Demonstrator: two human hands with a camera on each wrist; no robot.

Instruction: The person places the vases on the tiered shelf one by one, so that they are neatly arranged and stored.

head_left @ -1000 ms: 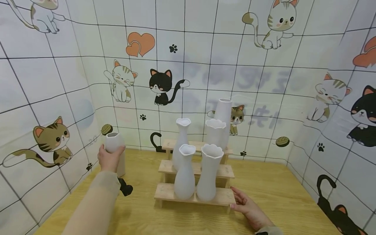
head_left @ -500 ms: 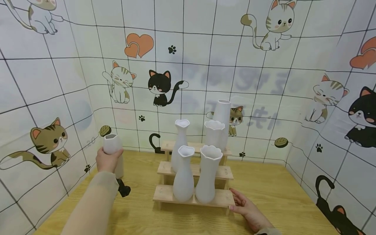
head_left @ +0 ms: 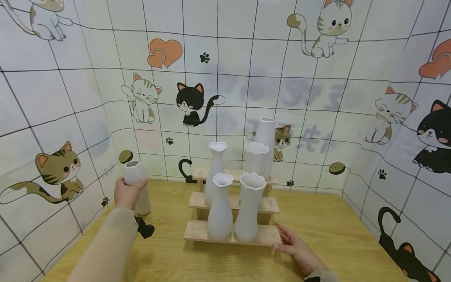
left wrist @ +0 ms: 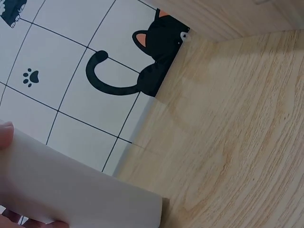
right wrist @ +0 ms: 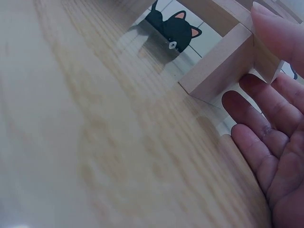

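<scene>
My left hand (head_left: 127,194) grips a white vase (head_left: 142,201) round its upper part, at the left of the table. In the left wrist view that vase (left wrist: 90,187) lies across the lower left, its base at the tabletop. My right hand (head_left: 297,250) holds the right end of a three-step wooden stand (head_left: 269,235), thumb in front, fingers behind. The right wrist view shows these fingers (right wrist: 256,121) beside a leg of the stand (right wrist: 221,61). A narrow-necked vase (head_left: 220,219) and a frilled-rim vase (head_left: 248,219) stand upright on the lowest step.
Further up the stand are another narrow-necked vase (head_left: 214,176), a frilled vase (head_left: 256,158) and a tall plain vase (head_left: 266,133). The wood-grain table (head_left: 317,223) meets cat-patterned walls (head_left: 236,58) at the back and both sides.
My left wrist has shifted slightly left, and more of the lower part of the held vase shows beside it. My right hand and the stand keep their places; the view shifts a little.
</scene>
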